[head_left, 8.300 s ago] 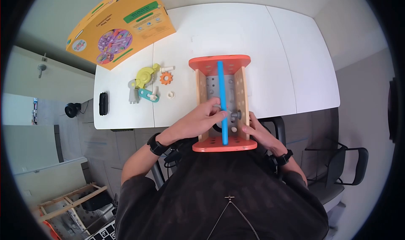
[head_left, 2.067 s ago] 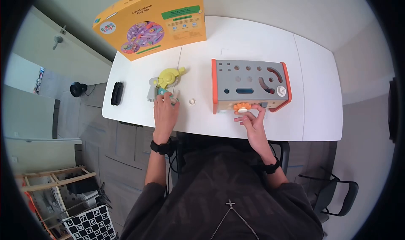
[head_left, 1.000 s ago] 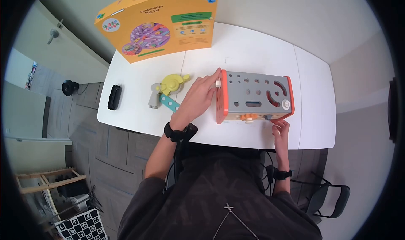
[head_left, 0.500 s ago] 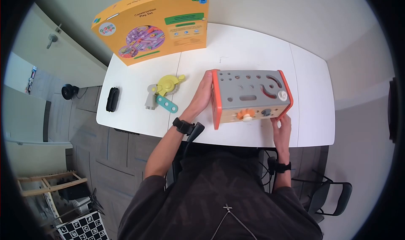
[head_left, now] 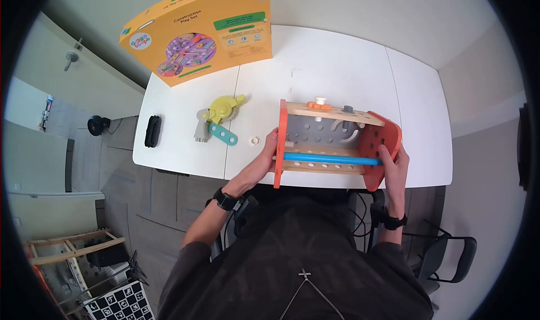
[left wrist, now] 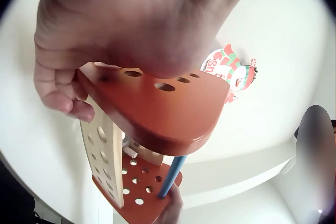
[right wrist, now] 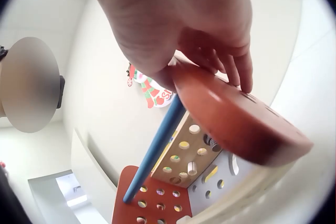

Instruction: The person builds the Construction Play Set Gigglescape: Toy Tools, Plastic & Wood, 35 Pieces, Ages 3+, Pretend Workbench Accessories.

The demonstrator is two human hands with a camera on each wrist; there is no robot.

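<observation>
Both hands hold a toy toolbox with red-orange end panels (head_left: 283, 117), pegboard sides and a blue rod handle (head_left: 332, 159). Its open side faces me. My left hand (head_left: 268, 155) grips the left end panel; in the left wrist view, its fingers (left wrist: 65, 100) curl over the panel's edge. The right end panel is in my right hand (head_left: 395, 171), thumb on its inner face. On the upper wooden side sit an orange gear (head_left: 311, 105) under a white bolt (head_left: 320, 100) and a grey bolt (head_left: 348, 109). A white threaded shank (head_left: 289, 144) pokes in through the left panel.
Left of the toolbox on the white table (head_left: 320, 55) lie a yellow toy circular saw (head_left: 223, 109), a grey toothed piece (head_left: 201, 130), a teal holed strip (head_left: 223, 134) and a white nut (head_left: 254, 141). A black case (head_left: 152, 131) and a yellow carton (head_left: 236, 41) stand farther off.
The gear moved from the table onto the toolbox. My left hand brought a white bolt to the left panel. Both hands then tipped the toolbox, turning its grey face away and its open side toward me.
</observation>
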